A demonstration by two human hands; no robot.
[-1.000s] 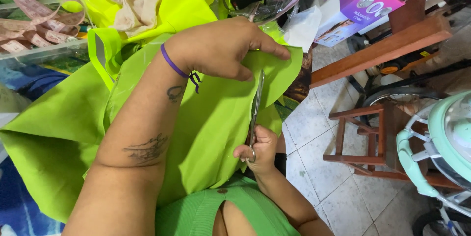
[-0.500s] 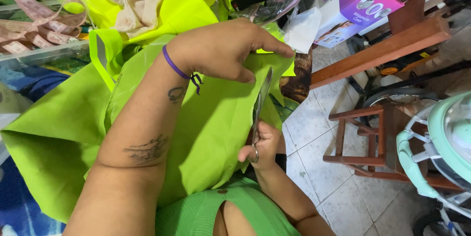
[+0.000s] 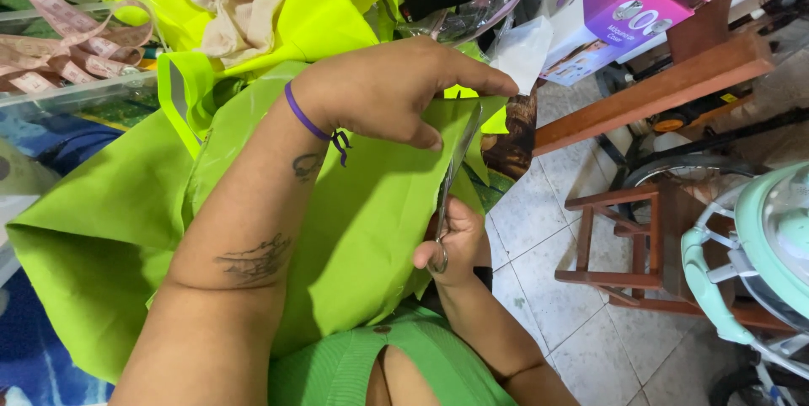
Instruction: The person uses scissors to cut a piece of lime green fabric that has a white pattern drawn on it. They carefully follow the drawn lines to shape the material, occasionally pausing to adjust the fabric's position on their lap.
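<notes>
My left hand (image 3: 396, 90) pinches the far edge of a lime-green fabric sheet (image 3: 354, 229) and holds it taut; a purple band circles that wrist. My right hand (image 3: 459, 241) grips metal scissors (image 3: 451, 182) by the handles. The blades run up along the fabric's right edge toward my left fingertips. The fabric drapes over the table and my lap.
A pink measuring tape (image 3: 59, 43) lies at the far left beside beige cloth (image 3: 236, 10) and bright yellow fabric (image 3: 337, 10). A pink and purple box (image 3: 632, 1) sits at the top right. A wooden stool (image 3: 640, 246) and a mint-green baby walker (image 3: 758, 263) stand on the tiled floor.
The scissors have advanced up the fabric edge toward my left hand. My left hand keeps its pinch and has barely shifted.
</notes>
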